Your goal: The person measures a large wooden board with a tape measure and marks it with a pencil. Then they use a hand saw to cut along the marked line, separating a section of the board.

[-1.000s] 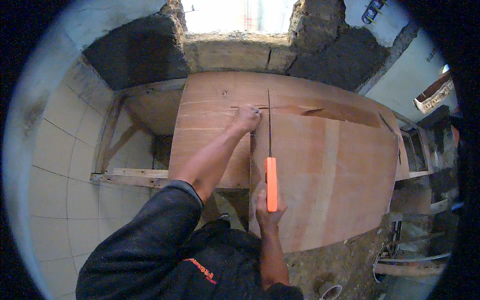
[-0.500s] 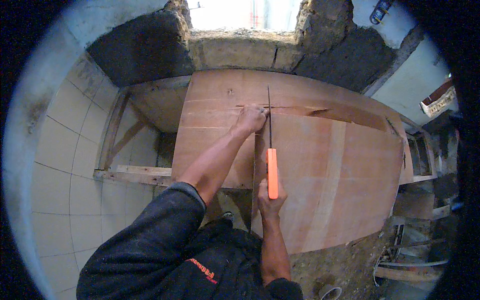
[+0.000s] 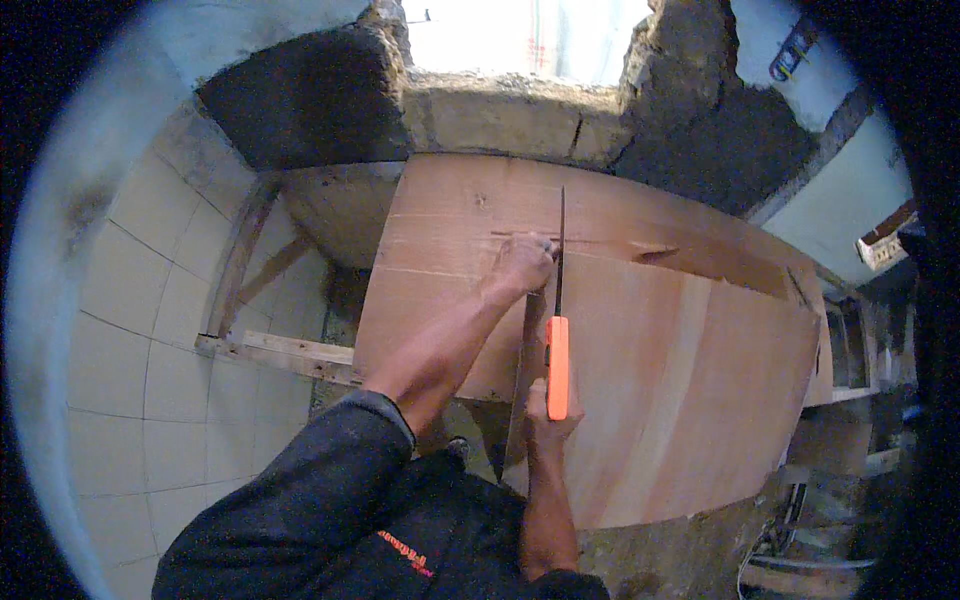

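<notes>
My right hand (image 3: 550, 414) is closed around the orange handle of a handsaw (image 3: 558, 370). Its thin dark blade points away from me, standing edge-on across the far edge of a plywood sheet (image 3: 640, 400). Just left of the blade, my left hand (image 3: 525, 262) is closed at that sheet's far left corner, knuckles up; its fingertips are mostly hidden. Beneath lies another plywood panel (image 3: 440, 235), which shows to the left and along the far side. Where the blade meets the wood cannot be made out clearly.
A wooden frame (image 3: 300, 347) supports the panel at the left, beside a tiled wall (image 3: 175, 380). A rough wall opening (image 3: 515, 85) is straight ahead. At the lower right lie timber pieces (image 3: 810, 580), and a dark split (image 3: 655, 257) marks the wood at the far side.
The whole view has shifted, so everything sits lower and further right. Relative to the wood, the saw has barely moved, its handle swinging slightly left. Both hands keep their holds.
</notes>
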`<state>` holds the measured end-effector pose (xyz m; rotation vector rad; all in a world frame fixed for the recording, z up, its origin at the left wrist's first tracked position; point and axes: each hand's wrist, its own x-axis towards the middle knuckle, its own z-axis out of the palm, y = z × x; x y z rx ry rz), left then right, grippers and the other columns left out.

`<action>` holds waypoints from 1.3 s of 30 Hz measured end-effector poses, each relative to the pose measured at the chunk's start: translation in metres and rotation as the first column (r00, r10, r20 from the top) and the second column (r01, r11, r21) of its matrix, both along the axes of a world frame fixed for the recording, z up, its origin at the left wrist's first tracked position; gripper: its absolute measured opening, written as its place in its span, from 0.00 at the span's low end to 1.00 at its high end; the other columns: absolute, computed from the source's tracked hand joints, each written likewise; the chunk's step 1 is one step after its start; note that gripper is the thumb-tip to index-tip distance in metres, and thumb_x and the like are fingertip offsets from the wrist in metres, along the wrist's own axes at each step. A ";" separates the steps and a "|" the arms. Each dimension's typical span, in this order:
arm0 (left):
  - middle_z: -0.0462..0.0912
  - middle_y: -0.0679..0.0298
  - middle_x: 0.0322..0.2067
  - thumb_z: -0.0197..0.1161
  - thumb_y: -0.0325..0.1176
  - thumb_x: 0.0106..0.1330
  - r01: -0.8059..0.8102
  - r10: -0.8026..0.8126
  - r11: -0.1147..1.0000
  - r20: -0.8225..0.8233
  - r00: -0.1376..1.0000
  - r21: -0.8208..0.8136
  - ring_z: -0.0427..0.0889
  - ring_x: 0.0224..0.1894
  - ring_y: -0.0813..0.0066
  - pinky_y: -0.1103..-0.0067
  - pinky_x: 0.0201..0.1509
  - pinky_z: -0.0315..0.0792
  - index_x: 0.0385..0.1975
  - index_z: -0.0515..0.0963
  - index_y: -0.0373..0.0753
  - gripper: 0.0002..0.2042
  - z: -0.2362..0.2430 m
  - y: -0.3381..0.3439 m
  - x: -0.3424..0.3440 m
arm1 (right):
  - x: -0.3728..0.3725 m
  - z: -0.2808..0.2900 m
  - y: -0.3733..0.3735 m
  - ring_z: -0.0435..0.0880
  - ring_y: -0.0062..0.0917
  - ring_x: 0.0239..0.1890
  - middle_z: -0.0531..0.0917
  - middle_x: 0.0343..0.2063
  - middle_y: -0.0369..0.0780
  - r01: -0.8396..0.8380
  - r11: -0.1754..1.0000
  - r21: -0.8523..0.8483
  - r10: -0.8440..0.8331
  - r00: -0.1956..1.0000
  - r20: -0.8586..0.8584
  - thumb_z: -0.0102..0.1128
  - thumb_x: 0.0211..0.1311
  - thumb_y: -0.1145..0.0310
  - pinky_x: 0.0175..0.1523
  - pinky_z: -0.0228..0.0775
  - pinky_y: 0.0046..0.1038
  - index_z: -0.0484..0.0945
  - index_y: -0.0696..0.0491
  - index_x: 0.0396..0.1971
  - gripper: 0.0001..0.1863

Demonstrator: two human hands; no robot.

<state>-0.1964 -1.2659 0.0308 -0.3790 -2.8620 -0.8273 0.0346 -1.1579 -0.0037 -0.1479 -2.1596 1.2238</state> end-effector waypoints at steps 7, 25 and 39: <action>0.84 0.44 0.35 0.56 0.40 0.70 -0.026 0.015 0.989 0.069 0.997 0.149 0.83 0.37 0.42 0.54 0.47 0.76 0.33 0.85 0.38 0.14 0.008 0.001 0.005 | 0.007 -0.013 0.010 0.79 0.31 0.24 0.79 0.23 0.42 -0.069 0.997 0.017 0.064 0.979 0.195 0.61 0.57 0.71 0.29 0.72 0.33 0.80 0.60 0.35 0.08; 0.86 0.47 0.36 0.56 0.37 0.63 -0.027 0.028 0.999 0.043 0.999 -0.020 0.86 0.41 0.46 0.59 0.49 0.79 0.34 0.87 0.40 0.13 0.017 -0.004 0.012 | -0.013 0.035 0.003 0.71 0.20 0.26 0.73 0.21 0.36 -0.101 0.943 -0.318 0.195 0.940 0.280 0.60 0.59 0.71 0.32 0.68 0.29 0.76 0.60 0.29 0.07; 0.86 0.48 0.41 0.56 0.40 0.67 -0.094 0.089 0.995 0.171 0.981 0.023 0.85 0.46 0.45 0.57 0.53 0.77 0.37 0.87 0.41 0.13 0.006 -0.010 0.004 | -0.003 0.032 -0.008 0.81 0.26 0.27 0.78 0.23 0.37 -0.057 0.978 -0.199 0.134 0.908 0.396 0.57 0.58 0.72 0.33 0.73 0.29 0.82 0.61 0.42 0.13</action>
